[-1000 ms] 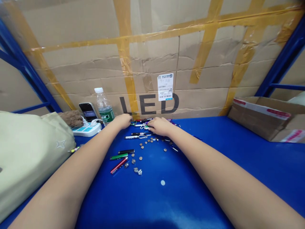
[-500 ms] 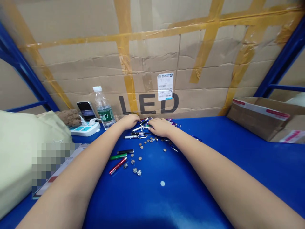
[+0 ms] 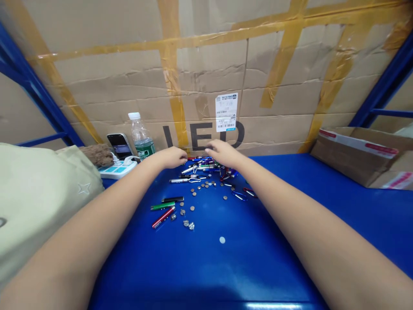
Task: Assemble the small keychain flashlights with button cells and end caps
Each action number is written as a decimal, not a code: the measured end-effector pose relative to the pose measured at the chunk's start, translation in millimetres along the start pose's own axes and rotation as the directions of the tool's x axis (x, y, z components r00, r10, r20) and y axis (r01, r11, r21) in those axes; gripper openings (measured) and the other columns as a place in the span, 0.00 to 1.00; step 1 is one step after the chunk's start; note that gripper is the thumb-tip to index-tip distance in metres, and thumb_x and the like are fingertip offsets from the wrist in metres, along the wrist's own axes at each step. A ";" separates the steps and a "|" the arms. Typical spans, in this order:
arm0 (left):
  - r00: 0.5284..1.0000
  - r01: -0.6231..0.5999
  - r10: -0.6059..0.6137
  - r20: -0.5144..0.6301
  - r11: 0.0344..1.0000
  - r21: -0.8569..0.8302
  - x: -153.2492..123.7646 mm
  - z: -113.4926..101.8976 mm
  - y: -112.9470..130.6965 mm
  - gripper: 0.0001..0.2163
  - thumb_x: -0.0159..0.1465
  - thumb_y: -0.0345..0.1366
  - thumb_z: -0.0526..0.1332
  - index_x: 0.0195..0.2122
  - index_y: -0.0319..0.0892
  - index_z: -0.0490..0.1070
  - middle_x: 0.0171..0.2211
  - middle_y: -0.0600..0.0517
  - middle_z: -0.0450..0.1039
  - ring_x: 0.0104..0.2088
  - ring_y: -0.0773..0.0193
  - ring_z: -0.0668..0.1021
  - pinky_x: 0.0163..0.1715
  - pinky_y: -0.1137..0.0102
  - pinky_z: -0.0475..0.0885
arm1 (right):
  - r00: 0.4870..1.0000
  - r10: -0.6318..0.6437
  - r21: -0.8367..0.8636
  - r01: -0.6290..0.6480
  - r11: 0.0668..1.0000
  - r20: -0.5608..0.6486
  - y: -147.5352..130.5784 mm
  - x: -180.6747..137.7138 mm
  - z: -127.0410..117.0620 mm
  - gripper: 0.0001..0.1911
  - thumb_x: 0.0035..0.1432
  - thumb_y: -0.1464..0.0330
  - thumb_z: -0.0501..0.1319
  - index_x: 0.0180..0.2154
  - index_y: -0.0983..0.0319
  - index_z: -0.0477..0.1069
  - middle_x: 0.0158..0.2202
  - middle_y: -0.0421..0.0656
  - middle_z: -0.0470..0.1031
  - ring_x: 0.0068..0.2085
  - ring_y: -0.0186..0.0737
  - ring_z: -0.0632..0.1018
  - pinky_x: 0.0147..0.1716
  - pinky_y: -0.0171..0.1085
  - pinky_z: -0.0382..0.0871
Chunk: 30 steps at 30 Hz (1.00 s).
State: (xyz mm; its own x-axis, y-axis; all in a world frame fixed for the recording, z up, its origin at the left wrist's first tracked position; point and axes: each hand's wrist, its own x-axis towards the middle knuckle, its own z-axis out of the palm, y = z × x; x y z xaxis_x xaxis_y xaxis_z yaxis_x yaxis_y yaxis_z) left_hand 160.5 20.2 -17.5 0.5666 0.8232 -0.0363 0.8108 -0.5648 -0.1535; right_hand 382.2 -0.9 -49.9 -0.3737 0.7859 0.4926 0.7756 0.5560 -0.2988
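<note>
My left hand (image 3: 174, 157) is at the left edge of a pile of small metal pen-like tubes (image 3: 206, 162), its fingers loosely bent and nothing visible in them. Over the right side of the pile is my right hand (image 3: 222, 152), with fingers apart and no object seen in it. Parts of the pile are hidden behind this hand. Silver tubes with clips (image 3: 180, 181) lie in front, and small round button cells (image 3: 203, 186) are scattered nearby. Closer to me are a black tube (image 3: 172, 199), a green tube (image 3: 163, 206), a red tube (image 3: 163, 217) and several small silver caps (image 3: 186, 223).
A water bottle (image 3: 142, 140), phone (image 3: 120, 145) and white power strip (image 3: 118, 171) stand at the back left. A pale bag (image 3: 48, 193) lies on the left. An open cardboard box (image 3: 348, 157) is at the right. Large taped cardboard (image 3: 274, 125) forms the back.
My right hand has lifted off the pile, and its fingers have spread. My left hand has drawn slightly left, showing more of the pile. The camera view has shifted a little.
</note>
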 end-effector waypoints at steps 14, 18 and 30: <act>0.984 0.082 -0.073 0.161 0.995 -0.048 -136.6 -4.4 38.8 0.15 0.60 0.43 0.55 0.46 0.46 0.71 0.43 0.49 0.75 0.37 0.58 0.76 0.35 0.69 0.67 | 0.985 0.130 -0.047 -0.125 0.991 0.111 -58.0 -57.2 -75.9 0.10 0.58 0.66 0.57 0.36 0.62 0.75 0.37 0.45 0.77 0.37 0.39 0.75 0.37 0.35 0.67; 0.988 0.021 -0.009 0.156 0.997 -0.075 -127.3 4.0 38.0 0.16 0.60 0.40 0.55 0.48 0.45 0.71 0.46 0.49 0.74 0.42 0.58 0.76 0.39 0.70 0.67 | 0.959 0.117 -0.103 -0.094 0.990 0.257 -64.4 -87.9 -59.7 0.09 0.57 0.69 0.57 0.35 0.61 0.76 0.36 0.43 0.78 0.36 0.38 0.75 0.35 0.33 0.65; 0.993 0.065 -0.046 0.109 0.982 -0.178 -105.9 5.7 58.1 0.11 0.52 0.36 0.61 0.36 0.45 0.77 0.40 0.51 0.78 0.39 0.58 0.77 0.37 0.70 0.69 | 0.913 0.168 -0.226 -0.086 0.970 0.373 -73.4 -107.4 -30.8 0.07 0.52 0.73 0.62 0.32 0.61 0.79 0.35 0.44 0.79 0.37 0.43 0.78 0.37 0.35 0.68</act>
State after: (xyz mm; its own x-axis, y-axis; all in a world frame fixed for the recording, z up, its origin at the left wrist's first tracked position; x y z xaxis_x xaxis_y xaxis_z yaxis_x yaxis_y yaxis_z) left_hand 146.8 -99.5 -28.2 0.5093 0.8497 -0.1362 0.8591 -0.5113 0.0228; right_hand 381.1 -134.4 -55.7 -0.4006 0.9114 0.0945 0.8997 0.4108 -0.1477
